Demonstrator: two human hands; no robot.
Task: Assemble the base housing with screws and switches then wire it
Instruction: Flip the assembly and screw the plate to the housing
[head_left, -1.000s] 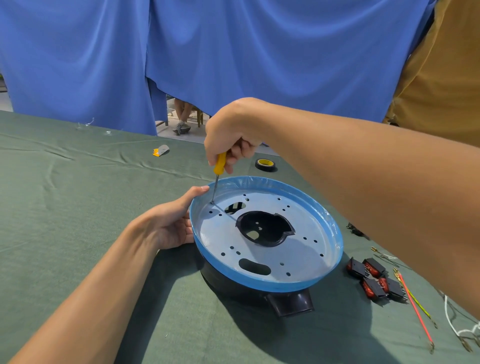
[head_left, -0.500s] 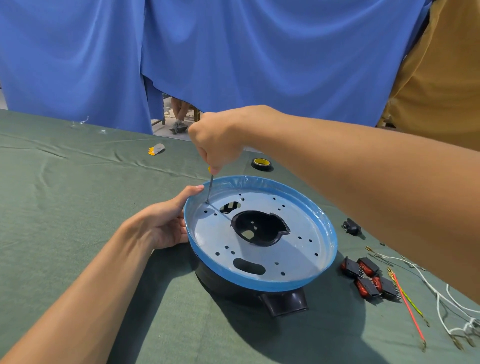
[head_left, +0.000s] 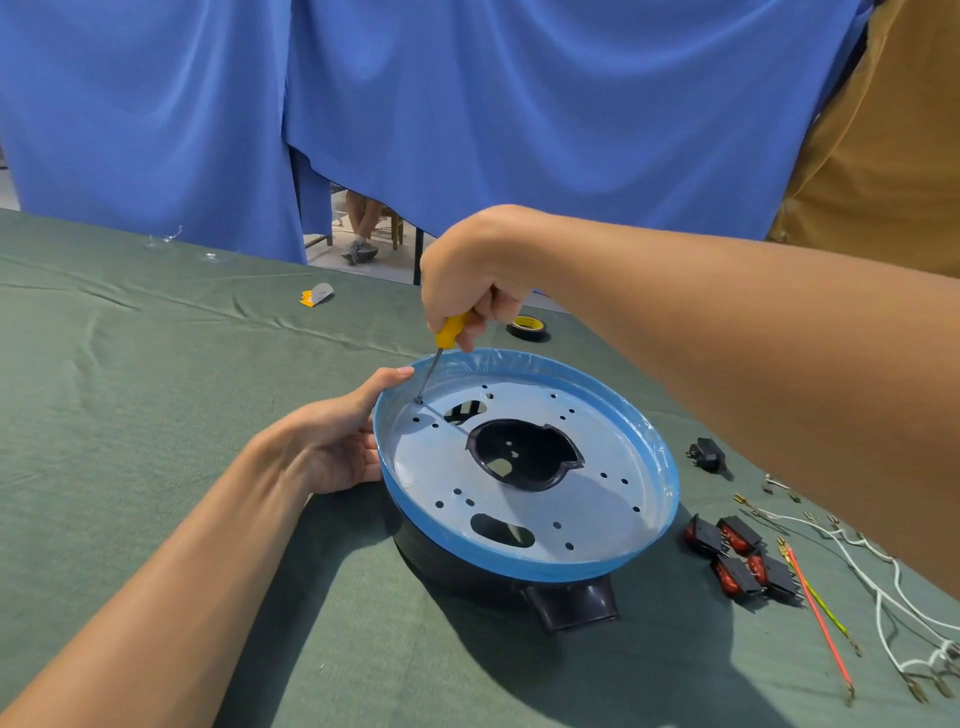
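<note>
The round base housing (head_left: 613, 525) has a blue rim, a pale perforated metal plate and a black centre cup; it sits on the green cloth. My right hand (head_left: 467, 275) grips a yellow-handled screwdriver (head_left: 451, 331), whose tip stands on a screw (head_left: 418, 400) at the plate's far-left edge. At the housing's left side, my left hand (head_left: 337, 447) holds the rim, thumb on top. Several black-and-red rocker switches (head_left: 737, 556) lie to the right, beside red, yellow-green and white wires (head_left: 826, 634).
A single black switch (head_left: 705, 453) lies right of the housing. A roll of black tape (head_left: 527, 327) and a yellow-grey scrap (head_left: 317, 295) sit farther back. Blue curtains hang behind the table; a person in a mustard shirt (head_left: 883, 156) stands at the right.
My right hand has turned on the screwdriver, so the yellow handle shows again after being hidden half a second ago. The tip stays on the same screw; my left hand keeps its hold.
</note>
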